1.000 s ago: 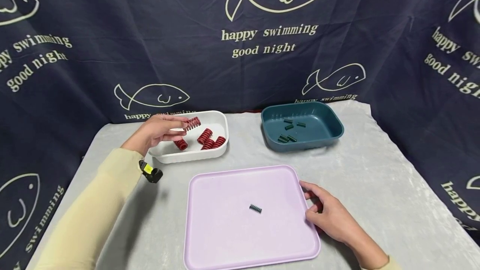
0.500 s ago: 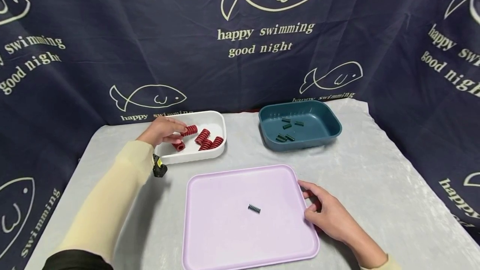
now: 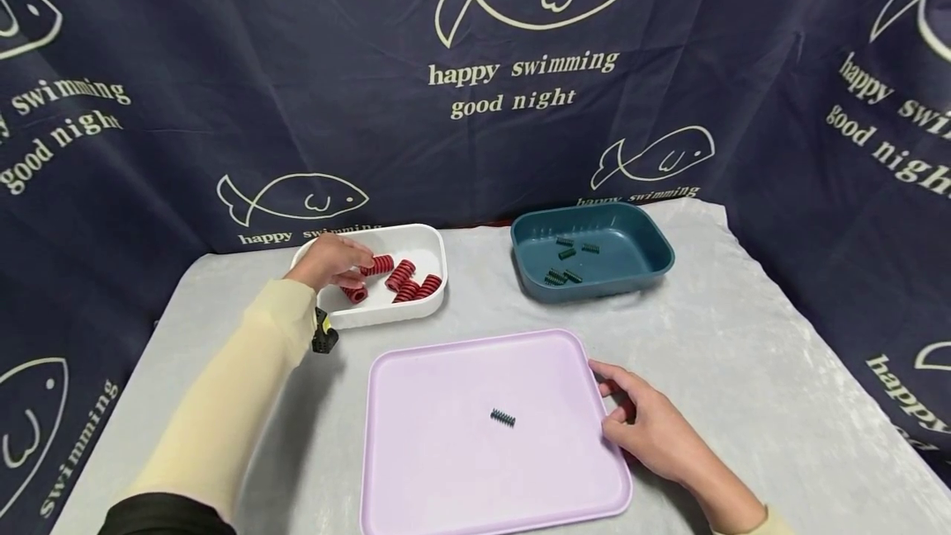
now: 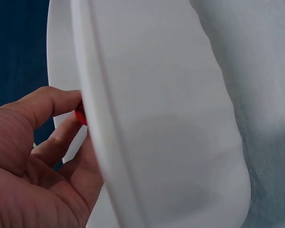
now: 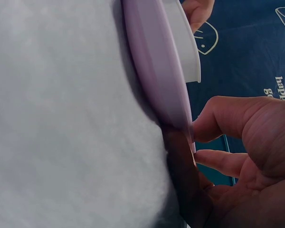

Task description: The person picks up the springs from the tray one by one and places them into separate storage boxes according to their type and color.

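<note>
My left hand (image 3: pixel 332 261) reaches over the near-left side of a white bin (image 3: pixel 379 322). Its thumb and fingers pinch one end of a red coil spring (image 3: pixel 379 265), low inside the bin among several other red springs (image 3: pixel 401 275). The left wrist view shows just a sliver of that red spring (image 4: pixel 80 115) between the fingertips, the rest hidden by the bin's wall. On the right, my right hand (image 3: pixel 654 428) grips the edge of a lilac tray (image 3: pixel 446 469), thumb at the rim and fingers partly beneath it. A small dark green spring (image 3: pixel 503 418) lies alone on the tray.
A teal bin (image 3: pixel 594 291) with several small dark green springs (image 3: pixel 572 276) stands at the back right. Light grey cloth (image 3: pixel 743 353) covers the table, and a dark blue curtain (image 3: pixel 357 89) with fish prints hangs close behind both bins.
My left hand has lowered the red spring into the white bin and shifted slightly right, still at its end. The right hand keeps its grip on the tray. The head view shifted slightly.
</note>
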The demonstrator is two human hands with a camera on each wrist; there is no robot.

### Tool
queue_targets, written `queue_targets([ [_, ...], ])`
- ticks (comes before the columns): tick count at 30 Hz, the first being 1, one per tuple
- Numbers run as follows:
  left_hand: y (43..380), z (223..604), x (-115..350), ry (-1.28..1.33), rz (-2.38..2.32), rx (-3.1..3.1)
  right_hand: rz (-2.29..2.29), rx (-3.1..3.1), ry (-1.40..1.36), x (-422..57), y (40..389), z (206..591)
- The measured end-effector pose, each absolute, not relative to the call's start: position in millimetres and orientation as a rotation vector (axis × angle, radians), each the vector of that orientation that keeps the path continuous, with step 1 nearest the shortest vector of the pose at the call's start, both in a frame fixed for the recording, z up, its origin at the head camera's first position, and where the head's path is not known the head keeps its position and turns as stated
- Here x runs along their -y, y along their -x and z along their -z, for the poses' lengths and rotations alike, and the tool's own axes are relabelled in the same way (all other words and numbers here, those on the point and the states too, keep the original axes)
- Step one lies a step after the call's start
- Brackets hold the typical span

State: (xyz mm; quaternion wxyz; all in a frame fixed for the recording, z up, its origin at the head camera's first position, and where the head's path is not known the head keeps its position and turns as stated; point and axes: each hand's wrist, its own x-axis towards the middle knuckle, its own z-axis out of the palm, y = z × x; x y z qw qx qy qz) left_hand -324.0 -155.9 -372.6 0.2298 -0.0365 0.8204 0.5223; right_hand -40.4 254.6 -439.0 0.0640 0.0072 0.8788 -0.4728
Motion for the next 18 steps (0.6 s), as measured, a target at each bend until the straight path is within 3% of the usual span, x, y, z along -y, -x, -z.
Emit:
queue_targets([
  [18, 314.0, 351.1, 157.5, 0.055, -1.386, -2.255, 1.431, -2.672, 0.006, -254.2, 39.2, 439.3],
])
